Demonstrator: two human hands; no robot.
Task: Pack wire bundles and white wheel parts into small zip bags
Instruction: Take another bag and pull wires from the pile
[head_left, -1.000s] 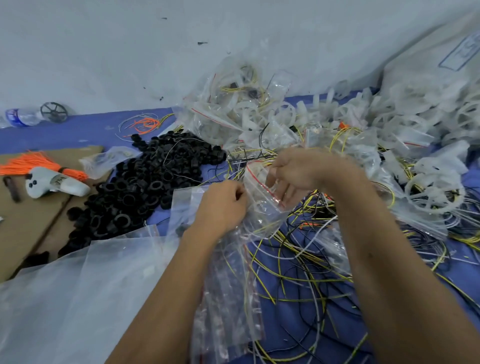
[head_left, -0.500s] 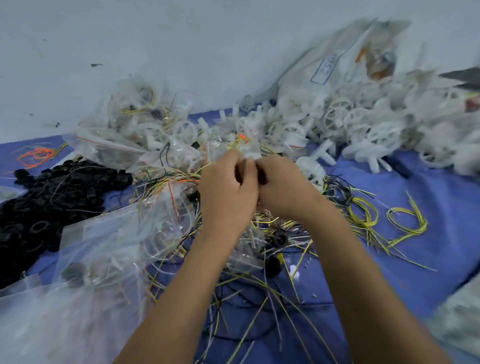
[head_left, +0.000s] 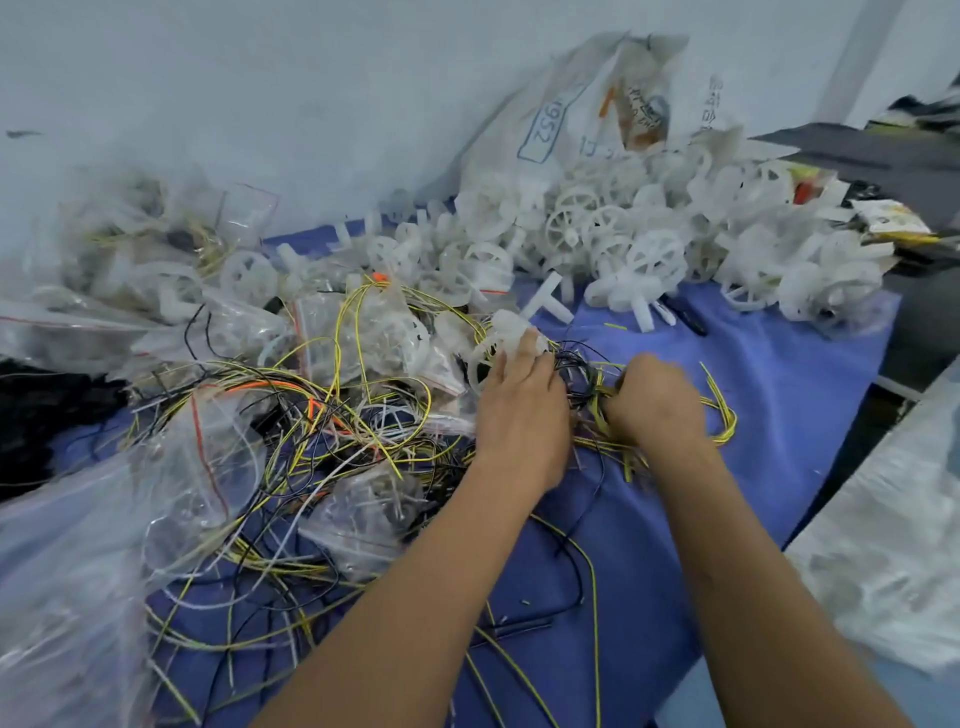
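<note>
1. I was at the gathering step: my right hand (head_left: 655, 402) curled round a bundle of yellow-and-black wires (head_left: 719, 415) on the blue cloth (head_left: 779, 374).
2. My left hand (head_left: 522, 410) lay on the tangle beside it, fingers (head_left: 524, 348) reaching to a white wheel part (head_left: 511, 325) (whether it gripped anything I couldn't tell).
3. Next, I judged, the springy wires needed coiling tight for a small zip bag (head_left: 363, 512), crinkly, lying near left.
4. Rigid spoked wheels (head_left: 649, 254) were heaped behind.

Wire tangle (head_left: 322, 415) left; bare cloth (head_left: 779, 374) right
</note>
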